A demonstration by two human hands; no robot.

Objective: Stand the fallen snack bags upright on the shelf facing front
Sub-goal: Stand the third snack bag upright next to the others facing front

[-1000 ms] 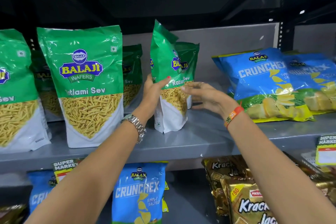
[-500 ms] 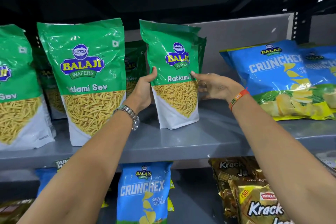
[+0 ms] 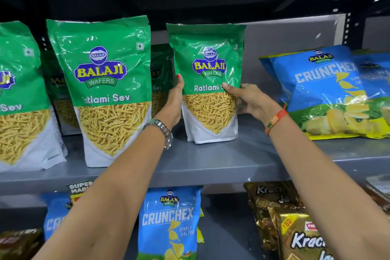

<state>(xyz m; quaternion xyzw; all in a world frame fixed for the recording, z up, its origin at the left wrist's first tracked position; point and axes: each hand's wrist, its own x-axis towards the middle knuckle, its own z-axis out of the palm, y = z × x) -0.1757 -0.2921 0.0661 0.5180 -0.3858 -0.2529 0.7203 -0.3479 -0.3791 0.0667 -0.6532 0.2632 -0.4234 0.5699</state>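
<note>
A green Balaji Ratlami Sev bag [image 3: 207, 82] stands upright on the grey shelf [image 3: 211, 164], label facing front. My left hand [image 3: 173, 103] presses flat against its left edge. My right hand [image 3: 247, 99] grips its right edge, thumb on the front. Two larger Ratlami Sev bags stand upright to the left: one [image 3: 105, 91] next to my left arm, another [image 3: 19, 101] cut off at the frame's left edge. More green bags [image 3: 160, 78] stand behind them. Blue Crunchex bags [image 3: 329, 93] lean back on the shelf at the right.
On the lower shelf stand a blue Crunchex bag [image 3: 168, 224] and gold Krack Jack packs [image 3: 295, 228]. A supermarket price tag [image 3: 81, 189] hangs on the shelf's front edge. Another shelf sits dark overhead. Bare shelf lies between the held bag and the Crunchex bags.
The held bag has turned from edge-on to label facing front and now stands on the shelf. My right hand has closed onto its right edge; the left stays at its left edge.
</note>
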